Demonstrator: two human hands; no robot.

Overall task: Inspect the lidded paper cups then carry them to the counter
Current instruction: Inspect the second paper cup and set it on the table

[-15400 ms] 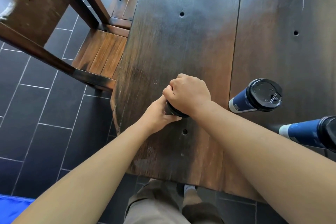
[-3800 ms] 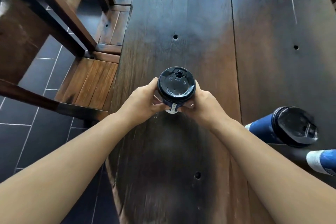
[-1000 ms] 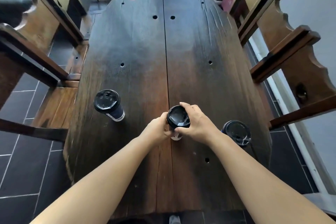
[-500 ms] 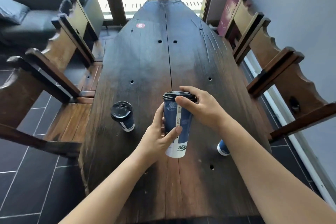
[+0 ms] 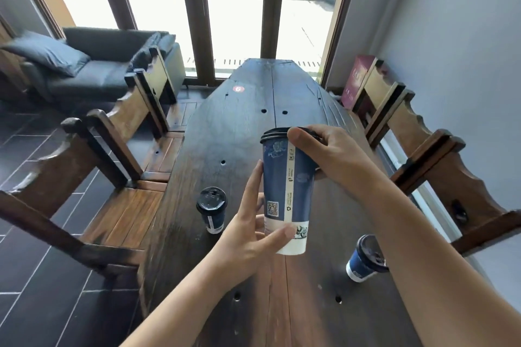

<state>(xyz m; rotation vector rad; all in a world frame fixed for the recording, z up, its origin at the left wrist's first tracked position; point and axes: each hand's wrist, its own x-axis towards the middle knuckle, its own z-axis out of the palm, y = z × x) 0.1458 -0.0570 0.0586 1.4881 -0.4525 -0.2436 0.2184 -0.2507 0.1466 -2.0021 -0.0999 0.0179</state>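
1. Since half a second ago we have lifted the tall blue paper cup [image 5: 287, 191] higher and nearer to us, and our view has tipped up to take in the windows [image 5: 234, 8]. A second ago the cup sat low over the dark wooden surface [image 5: 242, 127].
2. That cup now hangs clear of the surface, close to upright, with its printed seam and code square turned towards us. We judge it is held this way so we can read the wall and check how the black plastic lid [image 5: 273, 134] sits, so inspection is the step in hand.
3. Our left hand [image 5: 248, 236] grips the cup low down. The thumb lies across the white band near the base and the fingers pass behind the wall.
4. Our right hand [image 5: 324, 152] holds the top, with the thumb pressed on the lid's rim and the fingers curled round the far side. One hand at each end probably lets us turn the cup while keeping the lid on.
5. A second blue paper cup with a black lid [image 5: 212, 213] stands on the surface to the left of the held one. A third blue lidded cup [image 5: 365, 262] stands to the right, partly hidden by our right forearm. Neither hand touches them.
6. Carved wooden chairs [image 5: 118, 132] flank the surface. No counter is in view, so we judge the carrying has not yet begun.
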